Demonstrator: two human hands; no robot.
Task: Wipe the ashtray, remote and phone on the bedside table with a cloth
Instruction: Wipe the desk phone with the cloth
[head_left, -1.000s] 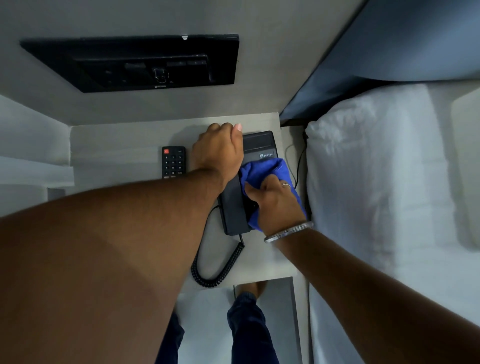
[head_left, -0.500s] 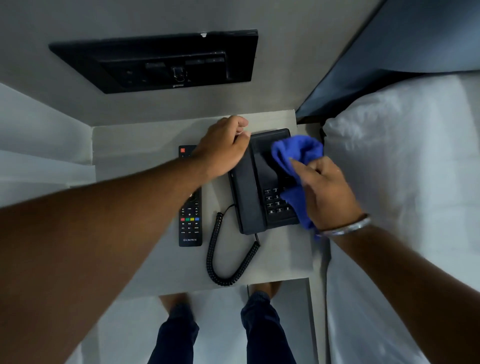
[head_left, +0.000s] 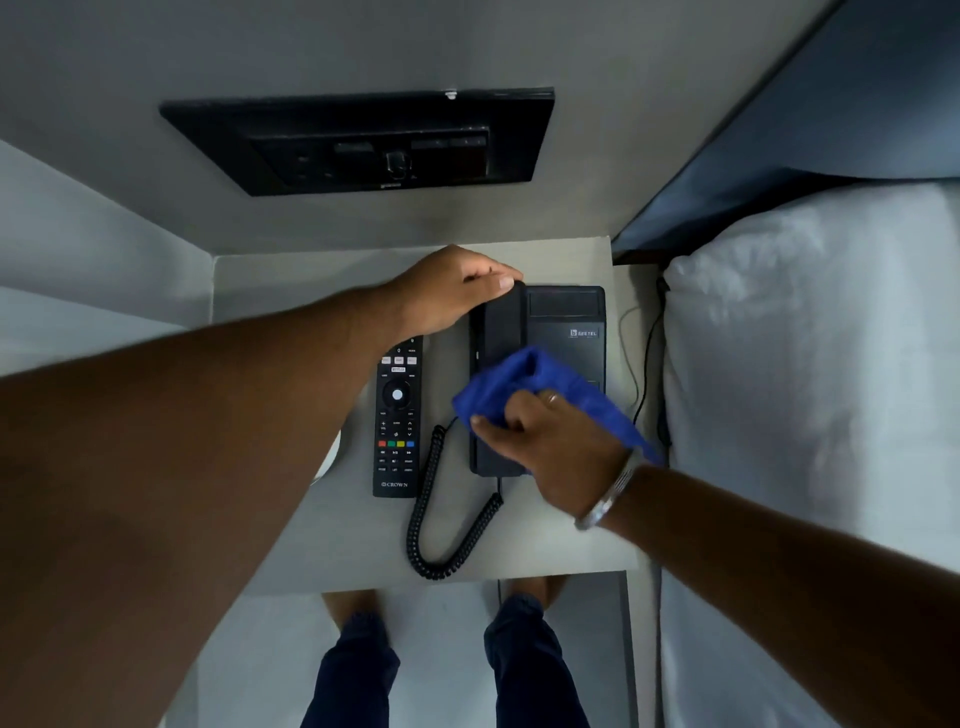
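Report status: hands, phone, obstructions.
Left hand steadies black handset. Right hand presses blue cloth on black desk phone. Black remote alongside, clear.

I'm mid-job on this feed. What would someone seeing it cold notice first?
The bright blue cloth, bunched in the right hand over the black desk phone at the middle of the bedside table. The left hand rests on the top of the handset. A black Crown remote lies just left of the phone's coiled cord.

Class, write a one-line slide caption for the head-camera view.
Right hand wipes the black phone with a blue cloth while the left hand steadies its handset; remote alongside.
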